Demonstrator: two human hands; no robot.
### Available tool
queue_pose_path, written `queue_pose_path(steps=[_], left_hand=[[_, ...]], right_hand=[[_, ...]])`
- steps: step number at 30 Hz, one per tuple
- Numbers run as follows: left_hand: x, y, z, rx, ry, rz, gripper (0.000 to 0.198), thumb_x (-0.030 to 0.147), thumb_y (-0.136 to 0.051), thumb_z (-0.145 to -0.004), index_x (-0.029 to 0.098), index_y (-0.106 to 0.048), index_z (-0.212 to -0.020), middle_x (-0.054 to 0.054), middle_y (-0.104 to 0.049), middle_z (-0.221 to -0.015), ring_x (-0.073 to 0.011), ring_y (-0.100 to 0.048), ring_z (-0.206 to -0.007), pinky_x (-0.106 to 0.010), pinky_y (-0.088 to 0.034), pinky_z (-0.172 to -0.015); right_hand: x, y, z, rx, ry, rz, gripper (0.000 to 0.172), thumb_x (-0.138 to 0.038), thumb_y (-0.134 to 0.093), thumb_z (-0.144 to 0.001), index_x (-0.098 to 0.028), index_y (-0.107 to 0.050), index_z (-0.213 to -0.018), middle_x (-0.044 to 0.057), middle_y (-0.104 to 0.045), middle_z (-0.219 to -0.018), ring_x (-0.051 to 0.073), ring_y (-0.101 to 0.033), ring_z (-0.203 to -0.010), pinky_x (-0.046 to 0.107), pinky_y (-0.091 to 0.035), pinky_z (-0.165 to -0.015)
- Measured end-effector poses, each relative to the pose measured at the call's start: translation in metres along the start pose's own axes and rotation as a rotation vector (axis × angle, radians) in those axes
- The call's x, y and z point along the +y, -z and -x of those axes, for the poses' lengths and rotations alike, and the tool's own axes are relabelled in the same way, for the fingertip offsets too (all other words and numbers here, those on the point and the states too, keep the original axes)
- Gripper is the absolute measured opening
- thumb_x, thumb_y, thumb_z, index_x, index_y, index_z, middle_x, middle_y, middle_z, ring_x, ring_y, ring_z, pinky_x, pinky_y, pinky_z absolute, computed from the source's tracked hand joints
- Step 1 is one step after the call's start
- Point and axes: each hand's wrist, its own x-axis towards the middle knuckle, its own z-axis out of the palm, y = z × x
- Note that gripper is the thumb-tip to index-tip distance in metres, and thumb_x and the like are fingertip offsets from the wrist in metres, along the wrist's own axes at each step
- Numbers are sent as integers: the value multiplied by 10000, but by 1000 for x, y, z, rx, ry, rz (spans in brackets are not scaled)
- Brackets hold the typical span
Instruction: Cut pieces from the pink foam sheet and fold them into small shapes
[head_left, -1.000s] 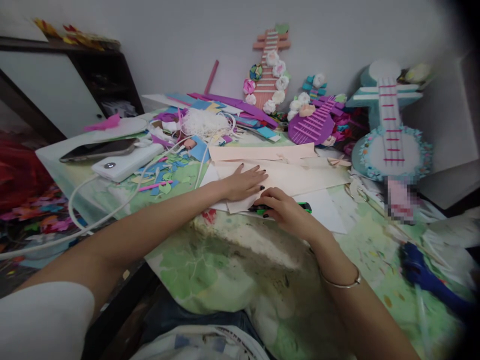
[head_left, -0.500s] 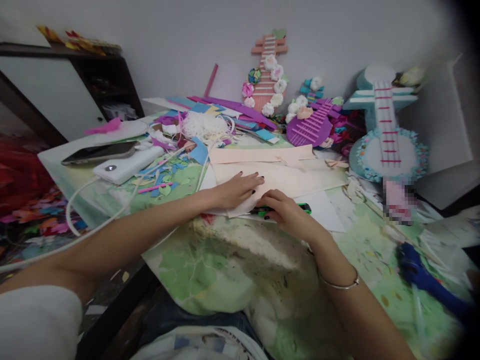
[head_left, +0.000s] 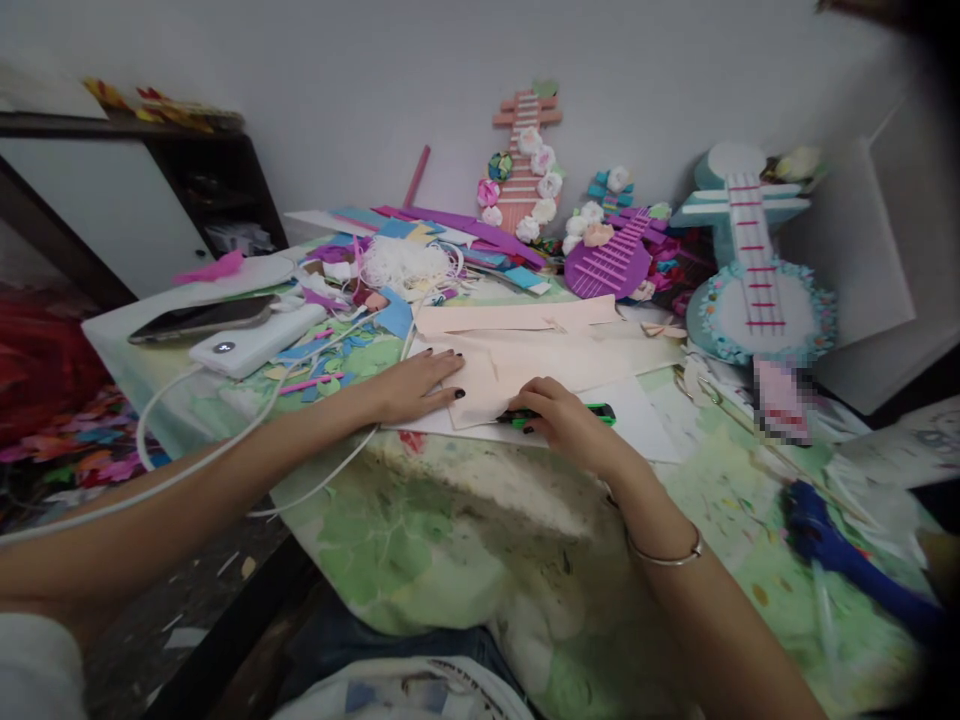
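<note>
My left hand [head_left: 420, 386] lies flat with its fingers spread, on the left end of a pale peach sheet [head_left: 540, 362]. A green and black utility knife [head_left: 602, 413] is in the closed fingers of my right hand [head_left: 553, 412]; its tip points left over the sheet's near edge. Beneath the peach sheet lies white paper [head_left: 646, 425], which sticks out to the right and in front. A narrower peach strip [head_left: 487, 318] rests along the far side of the sheet, and small cut marks show on the sheet between my hands.
At left are a phone [head_left: 202, 318], a white power bank [head_left: 255, 342] with a cable, and paper scraps. Paper instrument models, including a purple one [head_left: 611, 262] and a pale blue one [head_left: 750, 300], stand at the back. A blue glue gun [head_left: 855, 555] lies at right.
My left hand has slid left across the peach sheet, away from my right hand, uncovering part of it. My right hand still holds the knife at nearly the same place.
</note>
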Motion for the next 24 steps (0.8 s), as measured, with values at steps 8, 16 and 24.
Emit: queue_pose_path(steps=[8,16,24], left_hand=[[-1,-3,-13,1,-44,-102,666,499,-286,-944,117,-172,-1478,-141,-209,-1538,-265,-155,-1428,-483,-34,-1145],[14,4,-12,-37,-320,17,501,279,-261,-961,173,-281,-1450,-70,-297,-1517,-186,-153,-1433,-418,-20,-1161],[16,-2,-10,-80,-311,29,536,420,-283,-971,191,-287,-1456,-68,-258,-1530,-196,-139,-1435,-389,-46,-1155]], right_hand=[[3,1,-1,23,-35,76,404,33,-450,-775,-174,-583,-1096,122,-554,-1057,243,-508,-975,381,-454,-823],[3,2,-1,22,-31,49,419,33,-440,-771,-186,-590,-1095,111,-558,-1038,241,-507,-974,385,-445,-832],[0,3,1,15,-17,10,448,50,-429,-744,-191,-589,-1086,106,-559,-1043,237,-506,-977,376,-447,-833]])
